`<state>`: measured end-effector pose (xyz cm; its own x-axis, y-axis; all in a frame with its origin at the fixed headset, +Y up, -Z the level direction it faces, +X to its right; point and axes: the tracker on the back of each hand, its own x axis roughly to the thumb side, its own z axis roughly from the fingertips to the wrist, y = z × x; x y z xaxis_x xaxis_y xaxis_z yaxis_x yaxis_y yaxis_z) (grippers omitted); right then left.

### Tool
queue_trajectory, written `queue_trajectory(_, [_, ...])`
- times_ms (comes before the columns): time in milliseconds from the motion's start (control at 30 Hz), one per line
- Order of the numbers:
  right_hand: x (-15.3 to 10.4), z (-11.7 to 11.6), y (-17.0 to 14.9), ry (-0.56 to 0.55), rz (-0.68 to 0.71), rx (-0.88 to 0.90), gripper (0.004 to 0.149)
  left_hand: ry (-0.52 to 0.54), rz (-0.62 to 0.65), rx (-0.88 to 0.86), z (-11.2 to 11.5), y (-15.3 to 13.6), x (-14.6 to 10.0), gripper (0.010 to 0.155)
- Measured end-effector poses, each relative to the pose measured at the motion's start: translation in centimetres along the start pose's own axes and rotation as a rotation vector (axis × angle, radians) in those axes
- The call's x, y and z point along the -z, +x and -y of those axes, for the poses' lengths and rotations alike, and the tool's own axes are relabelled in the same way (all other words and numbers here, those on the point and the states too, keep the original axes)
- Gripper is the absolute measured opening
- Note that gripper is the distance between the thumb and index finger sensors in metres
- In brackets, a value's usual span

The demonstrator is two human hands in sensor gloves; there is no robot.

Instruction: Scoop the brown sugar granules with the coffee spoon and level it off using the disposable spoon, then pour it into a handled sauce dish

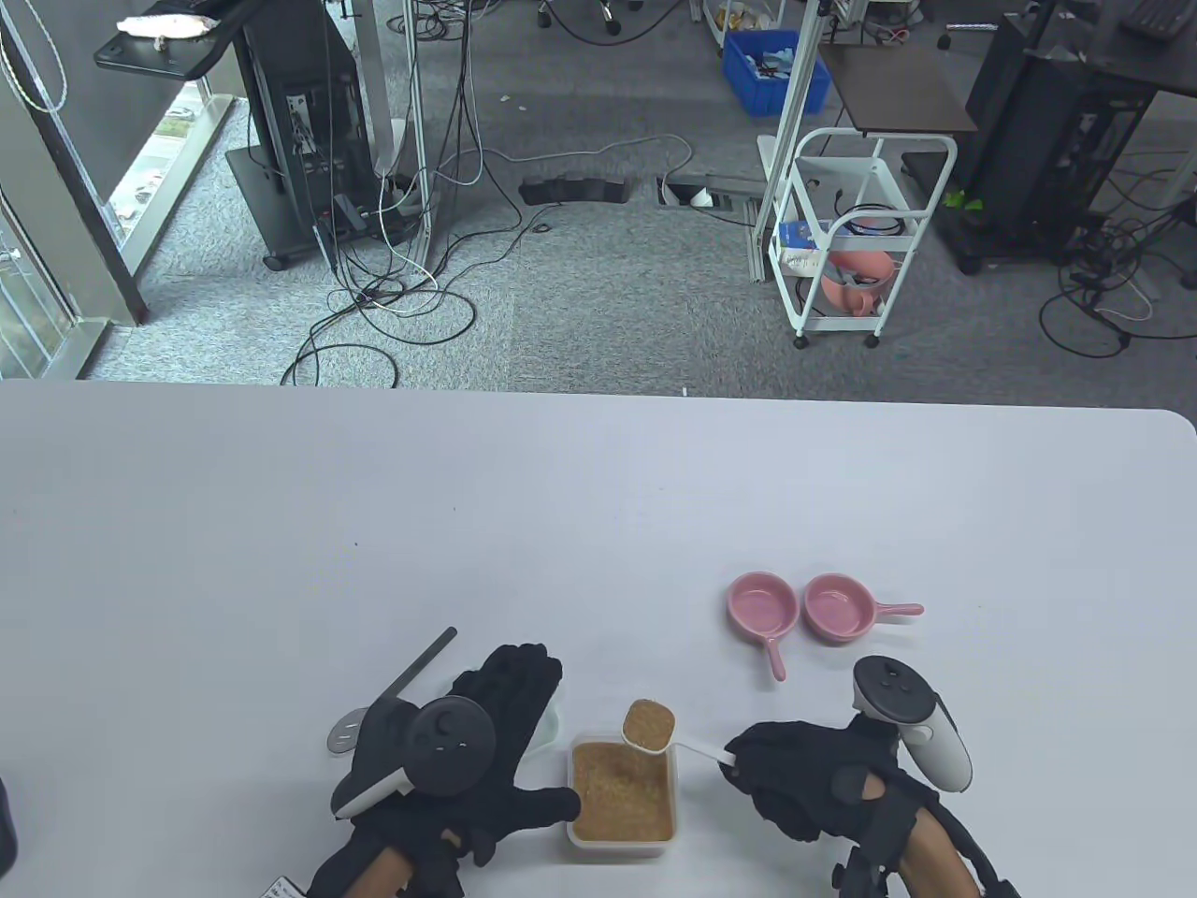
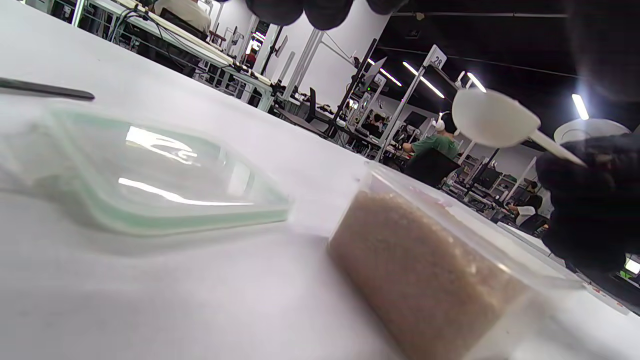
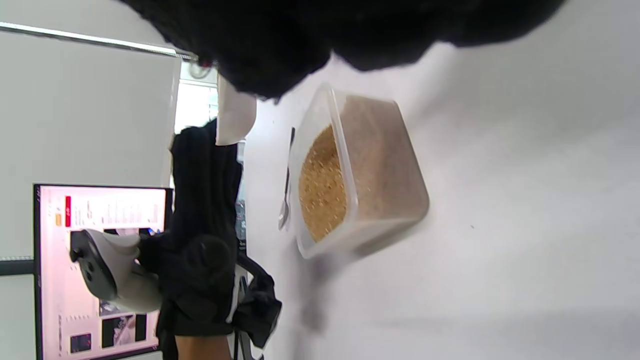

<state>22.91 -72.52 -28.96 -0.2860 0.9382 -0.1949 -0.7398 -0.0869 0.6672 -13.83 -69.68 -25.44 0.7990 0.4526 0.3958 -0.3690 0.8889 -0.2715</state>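
A clear tub of brown sugar (image 1: 622, 790) (image 2: 425, 270) (image 3: 360, 175) stands near the table's front edge. My right hand (image 1: 748, 758) (image 2: 585, 200) pinches the handle of a white plastic spoon (image 1: 649, 725) (image 2: 492, 117) (image 3: 235, 115), which is heaped with sugar and held above the tub's far rim. My left hand (image 1: 524, 720) (image 3: 205, 200) lies flat with straight fingers over the tub's clear lid (image 1: 554, 728) (image 2: 150, 175), left of the tub. Two pink handled sauce dishes (image 1: 764, 603) (image 1: 839, 606) sit empty to the far right.
A spoon with a dark handle (image 1: 425, 664) (image 2: 45, 90) (image 3: 286, 200) lies on the table (image 1: 598, 524) just left of my left hand, its head toward me. A dark object (image 1: 5, 832) shows at the left edge.
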Motion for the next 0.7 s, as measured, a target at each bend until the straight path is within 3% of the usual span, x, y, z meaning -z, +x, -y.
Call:
queue_trajectory(367, [-2.2, 5.3, -0.4, -0.380, 0.064, 0.216, 0.043, -0.072, 0.022, 0.052, 1.2, 0.9, 0.5, 0.111])
queue_trajectory(700, [-1.9, 6.8, -3.0, -0.633, -0.020, 0.304, 0.043, -0.096, 0.018, 0.063, 1.4, 1.1, 0.6, 0.110])
